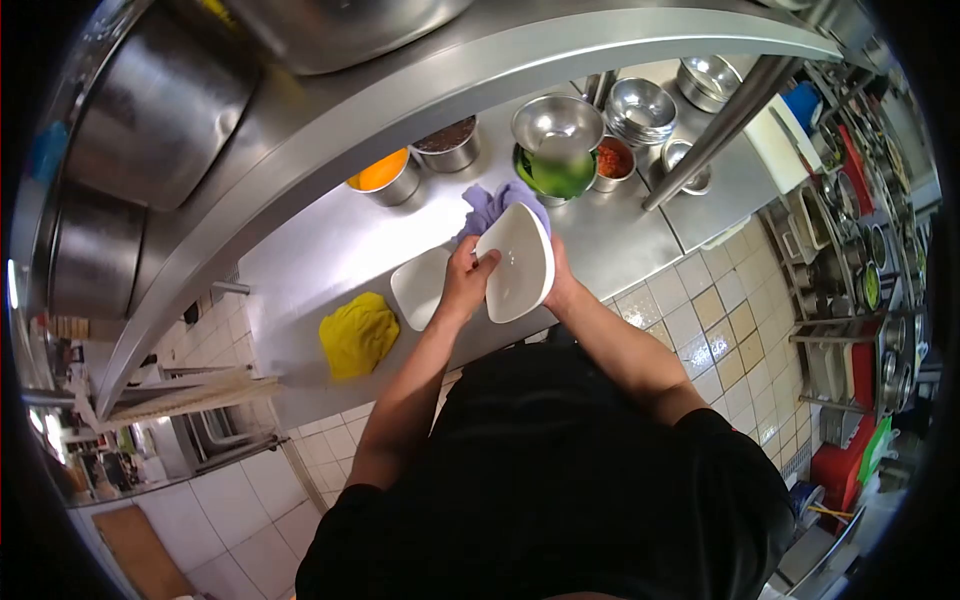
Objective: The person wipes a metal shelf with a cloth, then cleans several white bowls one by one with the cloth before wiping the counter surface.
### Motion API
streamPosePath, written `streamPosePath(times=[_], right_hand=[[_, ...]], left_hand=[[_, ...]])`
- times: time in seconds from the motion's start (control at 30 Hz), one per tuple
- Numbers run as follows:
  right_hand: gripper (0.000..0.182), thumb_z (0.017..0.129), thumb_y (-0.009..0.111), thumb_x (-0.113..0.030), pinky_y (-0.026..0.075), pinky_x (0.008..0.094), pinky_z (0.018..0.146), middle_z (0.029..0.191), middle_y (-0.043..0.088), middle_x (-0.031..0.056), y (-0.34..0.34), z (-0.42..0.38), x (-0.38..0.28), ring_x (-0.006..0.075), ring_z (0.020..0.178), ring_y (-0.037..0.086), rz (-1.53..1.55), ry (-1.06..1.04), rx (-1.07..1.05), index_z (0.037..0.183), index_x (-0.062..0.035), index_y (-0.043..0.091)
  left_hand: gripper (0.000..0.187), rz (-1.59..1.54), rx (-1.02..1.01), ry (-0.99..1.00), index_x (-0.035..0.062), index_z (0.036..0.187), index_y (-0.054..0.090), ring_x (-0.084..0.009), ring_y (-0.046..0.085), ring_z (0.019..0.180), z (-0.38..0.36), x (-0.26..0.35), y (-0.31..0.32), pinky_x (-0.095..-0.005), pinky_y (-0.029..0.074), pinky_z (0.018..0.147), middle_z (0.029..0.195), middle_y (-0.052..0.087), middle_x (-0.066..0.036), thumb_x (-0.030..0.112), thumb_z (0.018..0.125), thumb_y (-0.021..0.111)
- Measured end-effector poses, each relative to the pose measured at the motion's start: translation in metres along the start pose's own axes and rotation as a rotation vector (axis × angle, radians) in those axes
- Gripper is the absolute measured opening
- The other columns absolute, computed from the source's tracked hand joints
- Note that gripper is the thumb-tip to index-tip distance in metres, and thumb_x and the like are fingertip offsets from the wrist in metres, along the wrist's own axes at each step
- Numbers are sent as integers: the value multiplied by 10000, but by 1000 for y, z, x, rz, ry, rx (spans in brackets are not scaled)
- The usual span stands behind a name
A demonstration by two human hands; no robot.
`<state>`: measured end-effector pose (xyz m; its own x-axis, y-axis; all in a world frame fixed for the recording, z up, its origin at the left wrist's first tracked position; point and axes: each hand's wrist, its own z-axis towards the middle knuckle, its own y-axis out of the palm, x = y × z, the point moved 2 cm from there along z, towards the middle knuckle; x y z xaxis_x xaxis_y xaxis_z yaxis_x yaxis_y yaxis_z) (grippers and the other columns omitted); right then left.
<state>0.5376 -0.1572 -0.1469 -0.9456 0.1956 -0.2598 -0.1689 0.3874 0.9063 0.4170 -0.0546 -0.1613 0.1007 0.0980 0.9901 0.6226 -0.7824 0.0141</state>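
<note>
My left hand (pixel 467 284) grips the near-left rim of a white rounded-corner bowl (pixel 521 268), thumb inside it. The bowl is tilted on its side above the counter, its hollow facing me. On its right side is my right hand (pixel 563 270), closed around a purple cloth (pixel 503 205) that bunches up behind the bowl. Its fingers are mostly hidden by the bowl. A second white bowl (pixel 416 288) rests on the counter just left of my left hand. Further left lies a crumpled yellow cloth (pixel 358 336).
Along the counter's back stand metal pots of orange (pixel 380 172) and dark contents (pixel 447 144), a bowl of greens (pixel 557 180), red chopped food (pixel 613 160) and stacked metal bowls (pixel 641 108). A steel shelf (pixel 440 70) overhangs; a post (pixel 722 133) stands right.
</note>
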Motion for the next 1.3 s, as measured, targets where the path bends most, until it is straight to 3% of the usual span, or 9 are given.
streamPosePath(times=[0.23, 0.43, 0.53, 0.63, 0.73, 0.87, 0.97, 1.1, 1.3], right_hand=[[626, 1032, 392, -514, 514, 442, 1044, 1294, 656, 191, 33, -3, -28, 305, 1177, 651, -104, -17, -163, 1359, -11, 570], [382, 962, 697, -347, 568, 306, 646, 901, 731, 109, -13, 25, -25, 161, 706, 698, -878, -318, 239, 1139, -11, 658], [664, 905, 701, -503, 495, 498, 1004, 1279, 617, 301, -36, 38, -5, 373, 1197, 625, -1810, -425, 134, 1335, -13, 576], [861, 913, 618, -630, 372, 563, 1115, 1476, 450, 316, -63, 38, 38, 464, 1322, 498, -2571, -825, -29, 1460, 12, 447], [974, 891, 548, -712, 176, 571, 1220, 1631, 220, 286, -41, 19, 47, 490, 1479, 259, -2644, -244, -209, 1591, -91, 276], [871, 868, 620, -661, 284, 541, 1173, 1565, 378, 231, -60, 26, 30, 431, 1415, 393, -2758, -508, -350, 1526, -128, 420], [695, 829, 714, -563, 372, 501, 1087, 1413, 529, 126, -69, 32, 14, 326, 1312, 504, -2699, -302, -567, 1388, -175, 576], [527, 781, 793, -453, 446, 456, 974, 1191, 616, 59, -58, 43, -4, 257, 1149, 598, -2703, -399, -602, 1205, -169, 661], [597, 780, 761, -576, 497, 471, 909, 1037, 672, 124, -29, 27, -30, 337, 1011, 662, -2587, -332, -607, 1083, -68, 687]], left_hand=[[204, 226, 370, -35, 12, 1111, 601, -121, 622, 645, -51, -72, -154, -298, 484, 520, 805, 666, -60, 118, 952, 672], [287, 706, 314, -211, 41, 1112, 610, -267, 664, 731, -46, -87, -220, -406, 521, 673, 815, 663, -150, 220, 908, 703], [318, 821, 318, -163, 46, 1120, 586, -334, 675, 767, -37, -72, -203, -441, 522, 701, 842, 673, -179, 257, 912, 701], [363, 880, 393, -64, 65, 1141, 550, -374, 689, 795, -33, -72, -184, -471, 515, 682, 847, 682, -194, 312, 923, 704], [433, 923, 478, -139, 78, 1192, 543, -371, 678, 755, -36, -72, -171, -477, 510, 675, 763, 675, -151, 333, 905, 743], [484, 849, 553, -171, 77, 1238, 547, -353, 663, 810, -34, -52, -163, -467, 510, 738, 811, 677, -132, 343, 891, 755], [496, 974, 822, 253, 68, 1245, 572, -339, 636, 914, -26, -21, -144, -464, 497, 812, 913, 678, -126, 335, 876, 768], [412, 1096, 380, 353, 56, 1120, 650, -336, 618, 1012, 24, 6, -87, -465, 467, 894, 1032, 681, -155, 381, 883, 738], [420, 1473, -86, -10, 48, 1109, 682, -355, 658, 1021, 86, 5, -33, -467, 478, 903, 1063, 722, -178, 405, 888, 696]])
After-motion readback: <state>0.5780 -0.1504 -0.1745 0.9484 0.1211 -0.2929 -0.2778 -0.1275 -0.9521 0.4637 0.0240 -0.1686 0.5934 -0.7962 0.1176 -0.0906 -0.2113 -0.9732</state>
